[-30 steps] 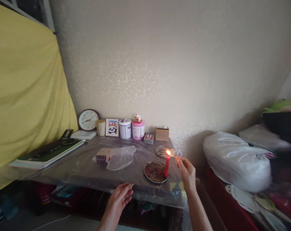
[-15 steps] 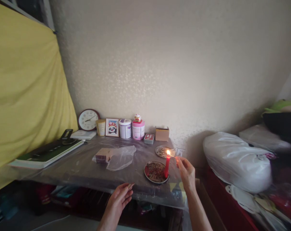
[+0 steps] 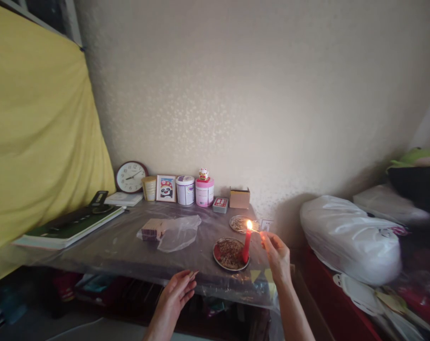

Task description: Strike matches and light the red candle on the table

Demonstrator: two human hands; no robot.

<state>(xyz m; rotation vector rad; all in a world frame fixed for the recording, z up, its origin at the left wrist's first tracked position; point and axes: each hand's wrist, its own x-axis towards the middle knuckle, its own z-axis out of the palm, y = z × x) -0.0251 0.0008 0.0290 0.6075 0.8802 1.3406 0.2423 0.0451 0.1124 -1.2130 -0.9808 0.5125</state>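
A red candle [image 3: 246, 247] stands upright on the right side of a round metal plate [image 3: 218, 266] strewn with dark bits, its flame burning. From the right, my right hand [image 3: 277, 255] pinches a thin matchstick [image 3: 255, 231] whose tip meets the flame at the wick. Below the table's front edge, my left hand [image 3: 177, 291] is closed, palm up, with a few short matchsticks [image 3: 193, 274] between thumb and fingers; their exact number is hidden. Behind the candle lies a second metal plate [image 3: 232, 225] with a pile of thin sticks.
A small brown block [image 3: 153, 229] and a crumpled clear bag [image 3: 179, 234] lie mid-table. Along the wall stand a clock [image 3: 131, 177], a picture frame [image 3: 165, 188], lidded tubs [image 3: 185, 191] and a cardboard box [image 3: 239, 197]. White bags [image 3: 350, 241] sit to the right.
The flame at the candle's wick looks slightly larger. Both hands stay almost where they were, the matchstick still at the flame.
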